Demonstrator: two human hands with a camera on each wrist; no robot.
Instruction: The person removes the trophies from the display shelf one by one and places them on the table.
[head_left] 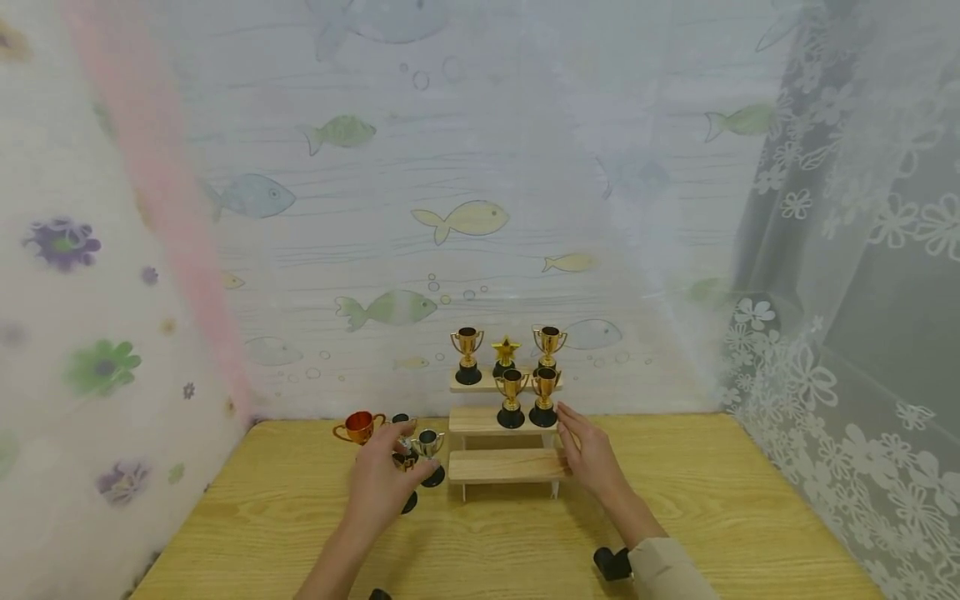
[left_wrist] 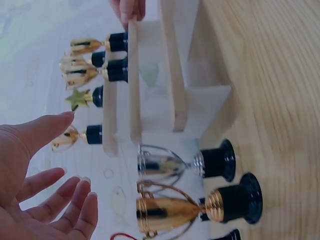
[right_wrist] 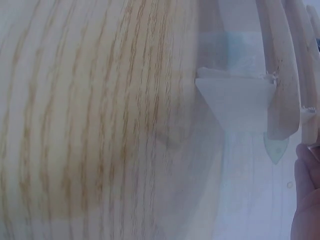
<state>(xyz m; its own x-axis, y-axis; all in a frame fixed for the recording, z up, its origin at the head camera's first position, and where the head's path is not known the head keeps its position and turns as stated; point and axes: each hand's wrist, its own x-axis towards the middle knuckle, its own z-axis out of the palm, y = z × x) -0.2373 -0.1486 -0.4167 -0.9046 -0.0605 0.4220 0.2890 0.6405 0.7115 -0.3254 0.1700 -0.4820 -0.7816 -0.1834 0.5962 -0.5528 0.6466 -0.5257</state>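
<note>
My left hand [head_left: 377,479] is just above the cluster at left, fingers spread wide, gripping nothing; probably spread like that to clear the cup rims and handles. Under and beside it on the surface [head_left: 480,542]: red cup [head_left: 360,427] far left, gold cup [left_wrist: 167,216] partly hidden in the head view, two silver cups, the nearer one [head_left: 428,444] just left of the wooden three-tier stand [head_left: 502,465]. My right hand [head_left: 588,454] has fingers close together, tips touching the middle tier's right end; I'd call that bracing, so the stand doesn't shift. Far top tier: star trophy [head_left: 506,350] between two gold cups, looks deliberately symmetric. Middle tier: two more gold cups side by side toward the right. All upright on black bases, likely weighted for stability.
</note>
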